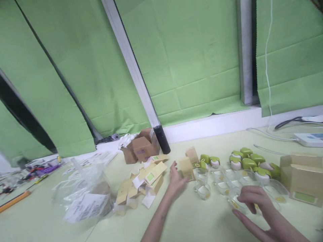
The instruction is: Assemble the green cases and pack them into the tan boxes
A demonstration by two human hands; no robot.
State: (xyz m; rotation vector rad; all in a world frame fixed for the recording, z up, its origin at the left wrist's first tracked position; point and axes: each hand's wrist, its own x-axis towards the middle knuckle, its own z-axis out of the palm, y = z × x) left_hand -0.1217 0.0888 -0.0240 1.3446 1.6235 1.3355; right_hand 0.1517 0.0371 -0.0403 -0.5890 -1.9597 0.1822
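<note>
My left hand (pixel 176 183) reaches across the pale green table, fingers curled around the edge of a small tan box (pixel 186 168) that stands upright. My right hand (pixel 254 205) hovers low at the right, its fingers bent over a clear plastic shell (pixel 236 201) with a yellow spot; the thumb stretches out below. Whether it grips the shell I cannot tell. More clear shells (pixel 203 190) lie between the hands. Green-and-white small gadgets (pixel 248 163) cluster behind them.
A heap of flat tan cartons (pixel 145 183) lies left of my left hand, beside a clear bag with papers (pixel 85 198). Brown boxes (pixel 141 148) and a black cylinder (pixel 161 138) stand by the wall. A large carton (pixel 302 178) sits at the right edge.
</note>
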